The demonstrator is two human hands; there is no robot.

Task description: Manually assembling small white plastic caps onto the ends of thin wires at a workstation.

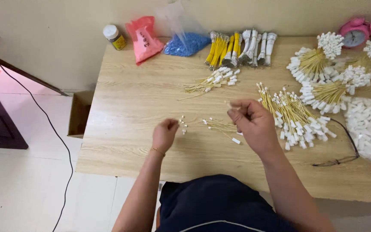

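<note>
Dark blue clothing [220,202] fills the bottom edge at six o'clock, cut off by the frame, and from it I follow my two bare forearms up onto the pale wooden table [129,99]. My left hand [165,134] sits just left of centre with its fingers curled inward, back to the camera; its fingertips are beside a scatter of tiny white connectors [183,124], but I cannot tell whether it has one pinched. My right hand [254,122] is raised slightly right of centre, fingers bunched and blurred, apparently pinching one thin yellow wire with a white tip [228,103] at its eleven o'clock; the blur makes the grip hard to confirm. Between the hands lies a small bunch of yellow wires [220,126]. At three o'clock of the right hand a larger fan of wired connectors [295,116] rests, with black-framed glasses [344,152] beyond it. Another loose bunch [211,81] lies at twelve o'clock. Along the far edge I see bundled yellow and white harnesses [239,49], a bag of blue parts [187,43], a pink bag [144,38] and a small jar [114,37]. At two o'clock are tied sheaves [323,68], a pink alarm clock [355,32] and a heap of white pieces [370,129], cut off by the right edge.
</note>
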